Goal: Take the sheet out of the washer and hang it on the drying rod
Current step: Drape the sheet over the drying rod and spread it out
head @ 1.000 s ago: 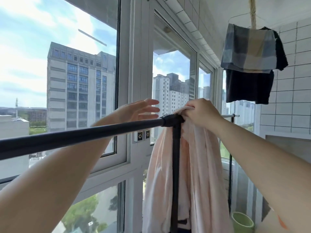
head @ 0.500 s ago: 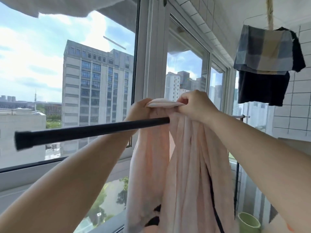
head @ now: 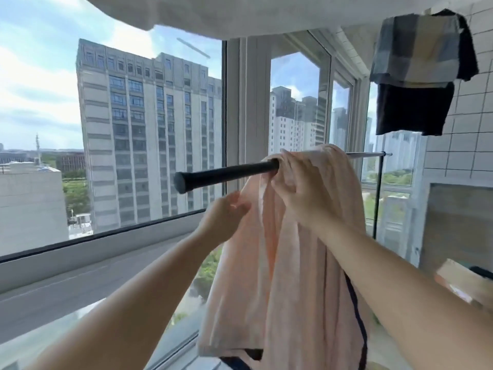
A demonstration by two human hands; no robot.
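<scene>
Pink cotton sheet now drapes over the black drying rod, where half a second ago I held its folded edge above the bar with both hands. My left hand has dropped to about 7 o'clock of the rod's capped end, fingers loosely extended against the sheet's left edge. My right hand curls round bunched fabric right where it crosses the rod. Soft vertical folds hang down; dark piping trims the hem. Checked cloth hangs at 2 o'clock.
</scene>
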